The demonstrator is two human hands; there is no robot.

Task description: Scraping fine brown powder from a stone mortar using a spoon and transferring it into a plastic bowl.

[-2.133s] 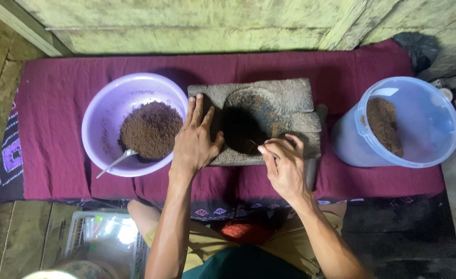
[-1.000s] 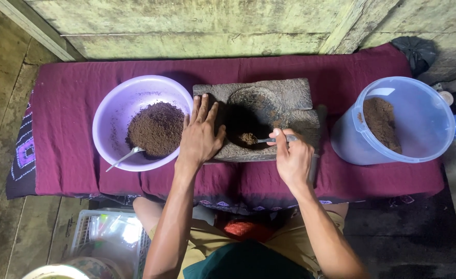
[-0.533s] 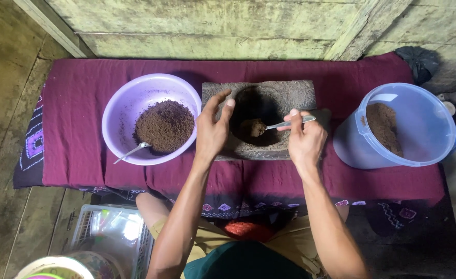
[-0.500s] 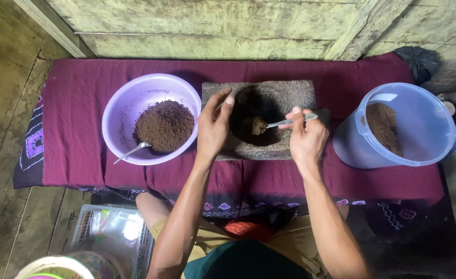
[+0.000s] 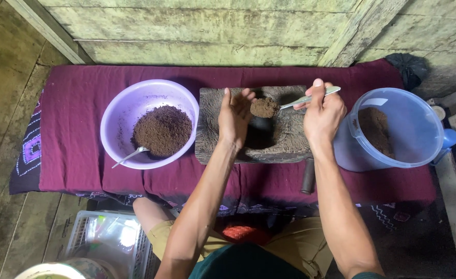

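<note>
Oddly, the part I most want to see is the part I can't: the hollow of the stone mortar sits in deep shadow under my hands, so I cannot tell what is left inside it. My left hand covers the mortar's left half, fingers loose and slightly cupped, gripping nothing, the fingertips just beside the spoon's load. My right hand pinches the handle of a metal spoon between thumb and fingers; the handle's end pokes out past my knuckles, and the bowl is buried under a heaped mound of brown powder, held level above the mortar's dark hollow. That powder looks dry, fine and crumbly, a reddish brown. A dark cylindrical thing lies at the mortar's near edge, half masked by my right forearm, and I can't make out what it is. To the left, apart from the mortar, a purple bowl holds a heap of the same powder with a second spoon leaning in it. To the right, the blue tub stands close beside my right hand, more powder inside. All of it rests on a maroon cloth, with bare cloth along the far side, near the wooden wall.
</note>
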